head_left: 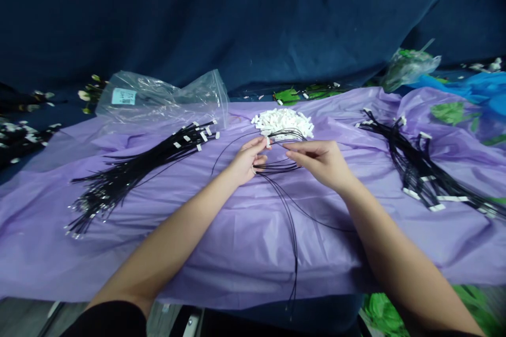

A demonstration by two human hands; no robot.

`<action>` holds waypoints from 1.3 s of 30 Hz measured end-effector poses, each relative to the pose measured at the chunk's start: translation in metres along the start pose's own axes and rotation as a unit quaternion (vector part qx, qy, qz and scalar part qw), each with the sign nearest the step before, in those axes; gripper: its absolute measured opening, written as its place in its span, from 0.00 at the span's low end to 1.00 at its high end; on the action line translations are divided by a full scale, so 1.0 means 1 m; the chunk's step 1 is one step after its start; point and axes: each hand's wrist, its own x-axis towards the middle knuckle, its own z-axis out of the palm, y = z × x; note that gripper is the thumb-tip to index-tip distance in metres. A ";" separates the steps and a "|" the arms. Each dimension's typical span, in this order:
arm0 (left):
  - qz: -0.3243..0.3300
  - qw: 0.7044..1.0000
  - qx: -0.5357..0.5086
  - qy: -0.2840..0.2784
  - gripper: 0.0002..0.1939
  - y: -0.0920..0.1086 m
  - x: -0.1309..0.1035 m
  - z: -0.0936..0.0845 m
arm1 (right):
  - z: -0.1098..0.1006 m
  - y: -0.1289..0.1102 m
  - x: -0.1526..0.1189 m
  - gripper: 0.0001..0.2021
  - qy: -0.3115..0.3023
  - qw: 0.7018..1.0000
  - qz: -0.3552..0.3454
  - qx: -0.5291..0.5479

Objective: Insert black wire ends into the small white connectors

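- At the middle of the purple-covered tabletop: several black wires, gathered at the left hand, bowing rightward in arcs, with long tails running to the near edge.
- Left hand: fingers pinching a small white connector at the tips, the other fingers curled about the wires below it.
- Right hand: just right of the connector, thumb and forefinger drawn close at a thin strand; whether it is gripped between them cannot be told.
- Wires, handling: judged very light, springy rather than limp, probably smooth-coated and apt to roll or slide; loose tails likely to snag on one another.
- Wires, hold: best taken close behind the tip, where the short free length should bend least.
- Connector, handling: apparently rigid plastic, almost weightless, easily dropped; best held by its flat sides, ends left free.
- Far side, just beyond the hands: pile of white connectors, loose, likely to scatter if brushed.
- Left: bundle of black wires, white pieces at the far end; better lifted around its middle.
- Right: second bundle, more splayed, likely to tangle if pulled by one strand.
- Far left: clear plastic bag, thin, labelled.
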 end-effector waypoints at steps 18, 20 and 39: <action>-0.007 0.999 -0.017 -0.028 0.14 0.001 -0.001 -0.002 | 0.004 -0.001 -0.001 0.08 0.037 0.983 -0.097 -0.153; -0.007 0.999 -0.016 -0.031 0.14 0.001 -0.001 -0.002 | 0.004 -0.001 0.000 0.08 0.034 0.982 -0.101 -0.155; 0.029 0.998 0.054 -0.025 0.15 -0.003 -0.002 0.002 | 0.009 0.006 -0.001 0.08 0.058 0.977 -0.075 -0.192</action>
